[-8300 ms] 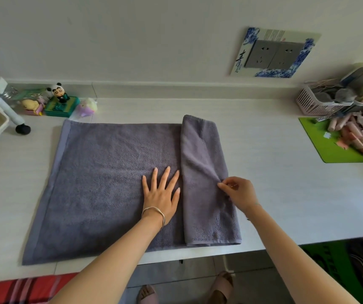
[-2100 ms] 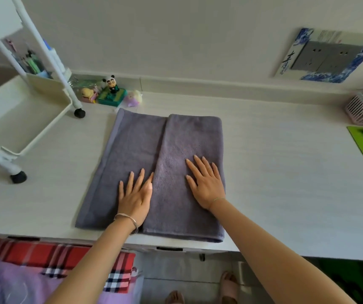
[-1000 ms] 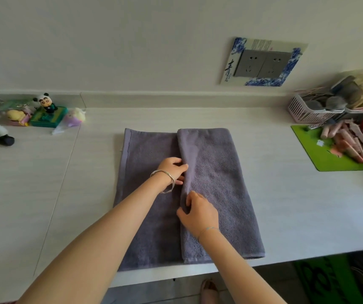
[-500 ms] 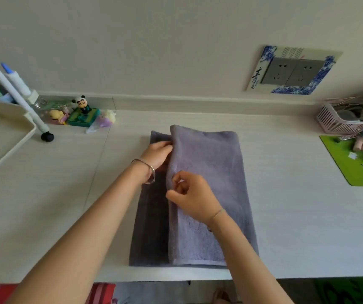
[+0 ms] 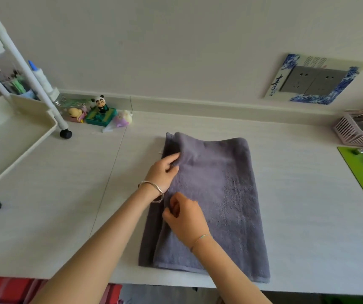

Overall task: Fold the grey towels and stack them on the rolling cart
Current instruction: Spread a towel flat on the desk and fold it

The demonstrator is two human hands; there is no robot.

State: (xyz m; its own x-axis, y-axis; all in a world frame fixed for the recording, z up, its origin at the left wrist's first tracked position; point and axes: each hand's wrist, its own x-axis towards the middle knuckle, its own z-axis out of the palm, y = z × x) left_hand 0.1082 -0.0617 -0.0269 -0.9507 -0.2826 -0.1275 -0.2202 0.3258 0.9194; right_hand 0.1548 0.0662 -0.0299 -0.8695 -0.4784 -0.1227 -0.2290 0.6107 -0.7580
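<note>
So far done: the grey towel (image 5: 220,194) lies on the white table (image 5: 66,183), folded lengthwise into a long narrow band. An upper layer covers almost all of the lower one, and only a thin strip of the lower layer shows along the left side.
Step in hand: it seems the person is bringing the long left edge of the upper layer over to meet the edge below, so this lengthwise fold looks nearly closed.
Left hand: the left hand (image 5: 163,170) pinches the upper layer at the far part of that edge, with the fingertips tucked under the cloth.
Right hand: the right hand (image 5: 185,218) pinches the same edge nearer to the person, the fingers curled.
Towel position: it is in the middle of the table, its near short end at the table's front edge, well apart from the cart.
Rolling cart: the rolling cart (image 5: 29,148) stands at the left with its black wheels on the table. No grey towel lies in the part of its tray that shows.
Left to do: probably to align the edges, smooth the band, fold it across into a compact packet, and carry it to the cart.
Other towels: none is visible, so how many wait cannot be told.
Overall progress: about the middle for this towel; stacking is not yet begun.
</note>
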